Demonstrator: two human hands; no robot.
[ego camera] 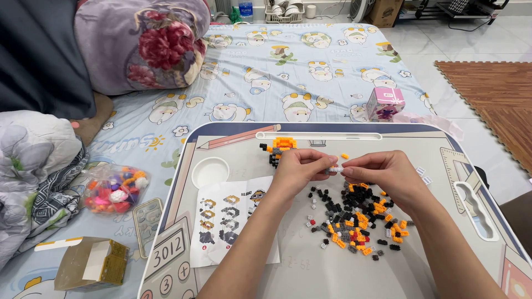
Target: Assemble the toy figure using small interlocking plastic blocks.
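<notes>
A tiny pale brick sits pinched between the fingertips of both hands, held just above the tray. The left hand grips it from one side with thumb and forefinger closed on it; the right hand meets it from the other, fingers curled in and also pinching, so the piece bridges the two.

Just beyond the left hand's knuckles lies a partly built figure in orange and black, flat on the tray, apart from both hands. It looks only begun: a small cluster, not a finished shape.

Under and just nearer than the right hand lies a heap of loose bricks, black, grey and orange with a few red. Most bricks appear unused, so the greater part of the building seems left to do.

Beside the left forearm lies the instruction sheet, showing step pictures. Beyond it, a round cup hollow in the tray.

Further out past the right hand stands a small pink box on the patterned sheet. Well off to the left lie a bag of coloured toys and an open cardboard box.
</notes>
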